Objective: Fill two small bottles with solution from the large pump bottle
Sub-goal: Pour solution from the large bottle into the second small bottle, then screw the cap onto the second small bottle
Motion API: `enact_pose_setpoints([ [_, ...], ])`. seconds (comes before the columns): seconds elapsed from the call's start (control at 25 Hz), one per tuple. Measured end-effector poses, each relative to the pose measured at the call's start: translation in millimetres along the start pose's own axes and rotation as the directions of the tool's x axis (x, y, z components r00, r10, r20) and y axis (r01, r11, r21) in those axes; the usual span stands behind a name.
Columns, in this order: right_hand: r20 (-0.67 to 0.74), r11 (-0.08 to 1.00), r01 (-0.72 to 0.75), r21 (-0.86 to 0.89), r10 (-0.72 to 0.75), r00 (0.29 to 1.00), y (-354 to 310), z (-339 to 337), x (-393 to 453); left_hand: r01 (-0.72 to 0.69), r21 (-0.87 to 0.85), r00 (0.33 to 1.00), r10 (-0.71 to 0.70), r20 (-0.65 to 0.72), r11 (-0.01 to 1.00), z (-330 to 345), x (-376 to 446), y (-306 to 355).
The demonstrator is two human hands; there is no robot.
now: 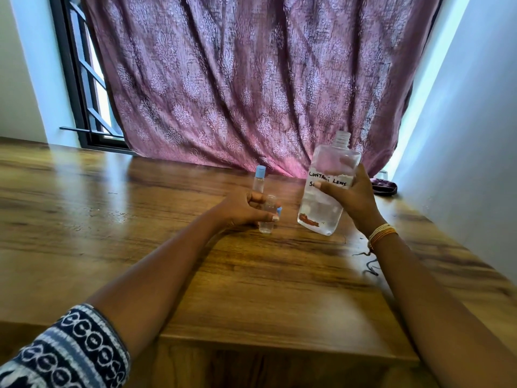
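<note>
The wooden table point(140, 214) carries everything, and the large bottle point(327, 189) serves as the landmark. It is clear, with its pump head off and its threaded neck bare at the top, which suggests the person means to pour straight from the neck rather than pump. It leans a little, its base lifted or just grazing the table; which of the two is hard to tell. The right hand point(351, 196) grips it round the middle, thumb across the front over the handwritten label and the other fingers wrapped behind, a hold that looks chosen to tip the bottle under control. Liquid fills roughly its lower half. Just left of the large bottle, the open small bottle point(268, 215) stands upright on the table with its mouth uncovered, seemingly ready to receive the solution. The left hand point(246, 210) steadies it, fingers curled round its body and thumb pressed against its lower part, probably so that a light bottle does not topple while being filled. A bit of blue, probably its cap point(279, 210), peeks out beside that hand, between the two bottles. Farther left of the large bottle and slightly behind the left hand stands the capped small bottle point(62, 180), blue top on, set aside for its turn.
</note>
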State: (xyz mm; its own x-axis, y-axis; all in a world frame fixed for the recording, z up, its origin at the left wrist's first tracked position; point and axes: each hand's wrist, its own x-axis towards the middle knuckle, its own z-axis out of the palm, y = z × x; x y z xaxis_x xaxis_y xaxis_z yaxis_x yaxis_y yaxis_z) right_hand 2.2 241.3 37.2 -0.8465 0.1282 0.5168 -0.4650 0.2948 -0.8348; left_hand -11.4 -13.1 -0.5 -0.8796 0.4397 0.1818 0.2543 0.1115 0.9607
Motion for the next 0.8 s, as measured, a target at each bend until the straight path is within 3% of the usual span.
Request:
enact_pose_setpoints([
  [0.16, 0.250, 0.995, -0.097, -0.003, 0.095, 0.964, 1.5, -9.4, 3.9, 0.008, 0.015, 1.000, -0.008, 0.006, 1.000, -1.1, 2.0, -2.1],
  [0.28, 0.313, 0.975, -0.175, -0.138, 0.211, 0.926, 11.7, -17.4, 4.1, 0.034, -0.006, 0.999, -0.034, 0.001, 0.999, -1.7, 3.6, -5.6],
  [0.44, 0.272, 0.937, -0.218, -0.272, 0.292, 0.917, 21.0, -19.9, 4.8, 0.015, -0.016, 1.000, -0.015, 0.004, 1.000, -1.2, 2.8, -5.6],
  [0.64, 0.082, 0.918, -0.227, -0.325, 0.267, 0.960, 21.2, -14.2, -0.7, -0.007, -0.020, 1.000, 0.007, 0.010, 1.000, -0.7, 3.0, -5.8],
  [0.8, 0.084, 0.768, -0.266, -0.583, 0.383, 0.920, 8.4, -17.2, -1.2, -0.004, 0.032, 1.000, 0.004, 0.007, 0.999, -4.3, 6.4, -10.9],
])
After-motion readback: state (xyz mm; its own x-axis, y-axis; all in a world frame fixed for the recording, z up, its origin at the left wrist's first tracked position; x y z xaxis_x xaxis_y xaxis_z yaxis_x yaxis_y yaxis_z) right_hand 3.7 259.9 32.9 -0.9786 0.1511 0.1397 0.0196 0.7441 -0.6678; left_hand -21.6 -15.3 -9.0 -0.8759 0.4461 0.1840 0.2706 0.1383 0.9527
